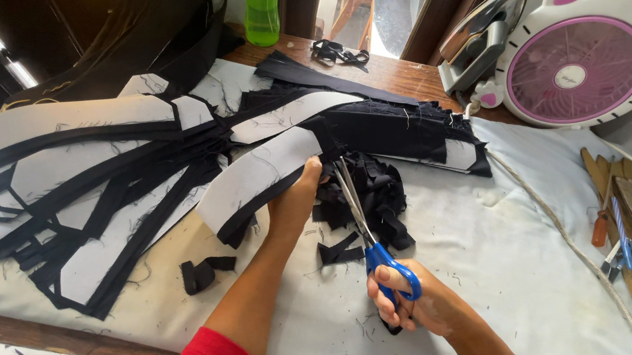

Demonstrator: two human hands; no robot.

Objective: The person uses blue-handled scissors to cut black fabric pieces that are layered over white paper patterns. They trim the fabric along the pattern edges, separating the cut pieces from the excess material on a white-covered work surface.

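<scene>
Left hand (295, 201): pinching curved white-and-black fabric piece (255, 179). Right hand (418, 302): fingers closed through blue-handled scissors (367, 224), blades at fabric edge; black scraps (371, 194) beneath.

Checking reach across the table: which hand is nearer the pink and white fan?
Right. The right hand, holding blue-handled scissors, is nearer the fan; the left hand lies farther left.

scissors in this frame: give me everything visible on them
The scissors have blue plastic loop handles and long grey metal blades. The right hand grips the handles, fingers through the loops. The blades point away from the person, slightly parted, tips at the edge of the white-faced black fabric piece held by the left hand, above a pile of black scraps.
</scene>
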